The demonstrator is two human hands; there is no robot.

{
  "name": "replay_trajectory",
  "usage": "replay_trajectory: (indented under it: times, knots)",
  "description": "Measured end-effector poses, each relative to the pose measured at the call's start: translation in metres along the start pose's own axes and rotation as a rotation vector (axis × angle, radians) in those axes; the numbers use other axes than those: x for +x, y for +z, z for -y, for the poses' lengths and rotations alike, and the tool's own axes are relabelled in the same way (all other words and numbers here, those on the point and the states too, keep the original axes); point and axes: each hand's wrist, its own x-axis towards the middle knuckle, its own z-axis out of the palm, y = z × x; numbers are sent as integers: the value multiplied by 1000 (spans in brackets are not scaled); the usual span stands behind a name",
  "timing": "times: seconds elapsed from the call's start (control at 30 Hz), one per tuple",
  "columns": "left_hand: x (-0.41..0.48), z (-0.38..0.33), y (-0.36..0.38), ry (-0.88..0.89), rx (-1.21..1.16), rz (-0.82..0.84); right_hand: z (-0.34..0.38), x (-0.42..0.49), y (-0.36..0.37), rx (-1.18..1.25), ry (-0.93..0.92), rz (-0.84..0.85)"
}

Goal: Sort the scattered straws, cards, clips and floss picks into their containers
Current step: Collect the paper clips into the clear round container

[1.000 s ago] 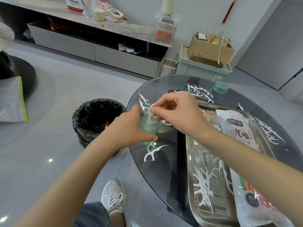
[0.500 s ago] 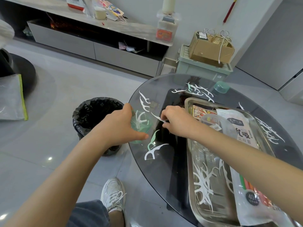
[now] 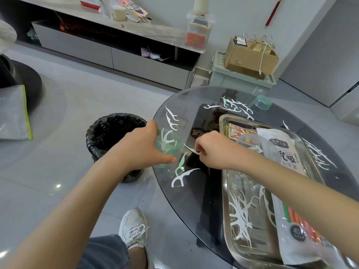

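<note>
My left hand [image 3: 144,150] grips a small clear green cup [image 3: 167,148] at the left edge of the round glass table [image 3: 194,200]; white floss picks stick out of it. Just to its right, my right hand [image 3: 210,151] pinches a white floss pick [image 3: 191,149] lying on the glass. A green floss pick [image 3: 180,166] and another white pick [image 3: 181,177] lie below it. More picks lie at the left rim [image 3: 172,119], at the far side [image 3: 236,106] and inside the steel tray [image 3: 240,212]. A straw bag [image 3: 291,210] and a card box [image 3: 240,131] sit in the tray.
The steel tray's rim [image 3: 224,191] fills the table's right half. A green lid [image 3: 261,102] lies at the far edge. A black-lined bin [image 3: 114,133] stands on the floor left of the table. My white shoe [image 3: 134,228] is below.
My right hand came down from the cup's mouth to the glass and now pinches a white pick there. My left hand lowered the cup a little toward the table edge.
</note>
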Motion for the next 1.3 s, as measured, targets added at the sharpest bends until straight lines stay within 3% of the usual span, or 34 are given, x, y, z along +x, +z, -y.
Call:
replay_trajectory:
  times: [0.13,0.27,0.37,0.53,0.73,0.83,1.03,1.2,1.3]
  knots:
    - [-2,1,1,3,-11,24,7,-14,0,52,-106,-56]
    - [-4,6,0,-5,0,39,18,-21,-1,148,-307,82]
    - [-6,11,-1,-19,-5,23,22,-21,-1,60,-328,109]
    - [-7,18,-3,-42,-14,7,29,-11,-3,-114,-393,7]
    - [-8,28,-8,-65,-9,-11,40,9,-4,-185,-331,83]
    - [-10,29,-10,-62,-13,-9,38,14,-1,-183,-306,40]
    - [-11,29,-9,-59,14,6,28,21,-3,-21,-146,144]
    - [-11,25,-10,-47,-6,9,26,25,-7,31,-137,51]
    - [-12,24,-9,-25,-18,8,21,23,-26,272,-63,-180]
